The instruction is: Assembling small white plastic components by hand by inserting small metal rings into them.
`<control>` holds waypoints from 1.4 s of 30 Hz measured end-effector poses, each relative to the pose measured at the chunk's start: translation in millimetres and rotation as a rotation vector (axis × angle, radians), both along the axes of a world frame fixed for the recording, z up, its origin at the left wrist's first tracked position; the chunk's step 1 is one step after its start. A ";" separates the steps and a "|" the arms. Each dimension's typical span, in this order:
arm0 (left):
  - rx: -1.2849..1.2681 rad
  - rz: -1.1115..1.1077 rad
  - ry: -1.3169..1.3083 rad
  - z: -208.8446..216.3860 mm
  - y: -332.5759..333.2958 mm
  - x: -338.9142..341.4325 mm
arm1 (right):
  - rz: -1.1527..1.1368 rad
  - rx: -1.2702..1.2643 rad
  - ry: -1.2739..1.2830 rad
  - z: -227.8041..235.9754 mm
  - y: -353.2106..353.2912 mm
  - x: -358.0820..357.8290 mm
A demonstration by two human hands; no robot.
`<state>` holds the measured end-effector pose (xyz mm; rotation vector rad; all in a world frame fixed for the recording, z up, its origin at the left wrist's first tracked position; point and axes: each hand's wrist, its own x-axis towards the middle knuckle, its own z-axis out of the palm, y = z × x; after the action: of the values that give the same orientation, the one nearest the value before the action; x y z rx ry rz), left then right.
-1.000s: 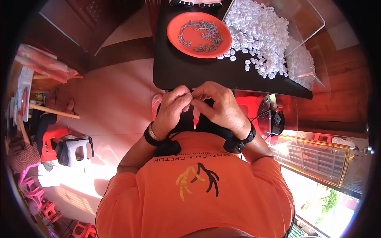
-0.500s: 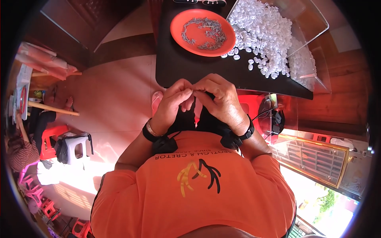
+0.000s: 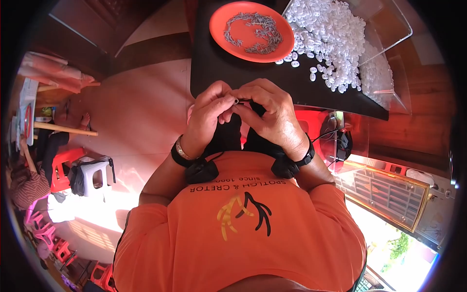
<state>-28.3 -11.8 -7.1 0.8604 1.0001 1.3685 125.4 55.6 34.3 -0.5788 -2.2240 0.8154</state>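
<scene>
My left hand [image 3: 206, 117] and my right hand [image 3: 270, 114] meet fingertip to fingertip at the near edge of a black table [image 3: 219, 68]. Between them they pinch a small white plastic piece [image 3: 236, 101] with a thin metal part in it. Beyond the hands lies an orange plate [image 3: 221, 34] of small grey metal pins [image 3: 255, 31]. To its right a heap of small white plastic pieces [image 3: 331, 44] spreads over the table.
A clear plastic box [image 3: 389, 58] at the table's right end holds more white pieces. Red stools [image 3: 61, 165] and a white stool [image 3: 92, 177] stand on the floor to the left. A metal gate [image 3: 389, 194] is at the right.
Both hands have stayed together at the table edge, shifting slightly away from the body, with the fingers working the small piece between them.
</scene>
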 end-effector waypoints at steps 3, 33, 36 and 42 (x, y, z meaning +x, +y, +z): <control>0.013 -0.017 0.015 3.6 2.4 -1.4 | -0.040 0.009 0.032 -1.4 0.4 -1.0; 0.063 0.040 0.203 15.8 9.7 5.5 | 0.018 -0.281 0.198 -21.0 13.6 4.8; 0.043 0.062 0.237 13.7 9.6 9.0 | 0.028 -0.310 0.196 -27.2 15.9 7.2; -0.022 -0.051 0.176 13.2 9.2 6.2 | 0.087 -0.239 0.145 -18.8 16.4 16.5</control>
<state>-22.1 -2.6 6.1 0.9967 1.1178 1.2525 142.0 72.1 15.4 -0.5194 -2.0459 1.1424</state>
